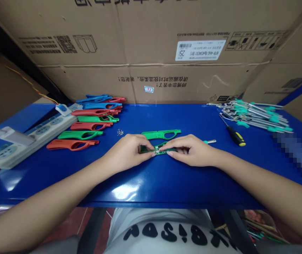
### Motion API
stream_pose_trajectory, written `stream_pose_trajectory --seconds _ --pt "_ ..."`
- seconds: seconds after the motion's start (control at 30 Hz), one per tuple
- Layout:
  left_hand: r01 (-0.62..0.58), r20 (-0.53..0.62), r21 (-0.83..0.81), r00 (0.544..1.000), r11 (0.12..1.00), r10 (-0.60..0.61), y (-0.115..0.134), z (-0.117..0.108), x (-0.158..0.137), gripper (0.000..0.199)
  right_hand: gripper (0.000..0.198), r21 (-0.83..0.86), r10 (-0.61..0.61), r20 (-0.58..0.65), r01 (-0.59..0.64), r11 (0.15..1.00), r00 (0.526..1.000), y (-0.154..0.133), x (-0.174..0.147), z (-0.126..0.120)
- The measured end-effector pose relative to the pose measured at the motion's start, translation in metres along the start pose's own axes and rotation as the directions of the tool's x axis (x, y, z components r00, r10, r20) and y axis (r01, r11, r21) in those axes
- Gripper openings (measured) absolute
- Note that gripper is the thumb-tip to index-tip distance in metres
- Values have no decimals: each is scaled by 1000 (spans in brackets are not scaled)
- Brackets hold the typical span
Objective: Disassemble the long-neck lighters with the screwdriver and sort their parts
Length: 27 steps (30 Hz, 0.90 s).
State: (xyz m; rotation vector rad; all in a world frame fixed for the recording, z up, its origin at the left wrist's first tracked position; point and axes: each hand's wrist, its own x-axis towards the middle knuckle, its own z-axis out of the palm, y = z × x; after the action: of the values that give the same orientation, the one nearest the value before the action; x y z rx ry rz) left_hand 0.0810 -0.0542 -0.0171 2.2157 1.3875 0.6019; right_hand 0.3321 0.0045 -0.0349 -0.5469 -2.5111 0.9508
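Observation:
Near the middle of the blue table, my left hand and my right hand are both closed on a green lighter casing half. Its open side faces up, and thin wire and small pale parts show inside. The fingertips meet over its middle, so much of it is hidden. A teal piece with a metal tip sticks out past my right hand. Just beyond the hands lies another green casing half. A small pile of screws rests to the left of it.
Several red, green and blue casings lie at the left beside a white power strip. At the right are a black-and-yellow screwdriver and a heap of metal rods with teal parts. A cardboard box stands behind.

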Motion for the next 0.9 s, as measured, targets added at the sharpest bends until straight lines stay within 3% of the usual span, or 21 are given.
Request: stream_pose_trajectory --seconds 0.23,0.33,0.47,0.6,0.73,0.9 --pt "-22 -3 -33 1000 999 22 -1 0 1 10 30 -110 -57 55 63 992 997 -3 -1 -3" --pt "-35 0 -3 999 999 35 -1 0 0 10 32 -175 -104 87 118 977 991 -7 -2 -2" --pt "-61 10 69 998 996 60 4 1 -2 12 34 -293 -80 126 114 949 989 -15 -5 -1" --pt "-49 7 140 999 989 49 10 2 -5 14 32 -402 -106 52 118 908 993 -15 -6 -4" --pt "-38 -16 151 999 988 41 11 1 -6 14 25 -499 -57 -32 33 866 998 -9 -6 -16" --pt "-51 -35 270 997 962 62 11 -3 -9 15 16 -411 -20 83 53 910 996 1 -6 -25"
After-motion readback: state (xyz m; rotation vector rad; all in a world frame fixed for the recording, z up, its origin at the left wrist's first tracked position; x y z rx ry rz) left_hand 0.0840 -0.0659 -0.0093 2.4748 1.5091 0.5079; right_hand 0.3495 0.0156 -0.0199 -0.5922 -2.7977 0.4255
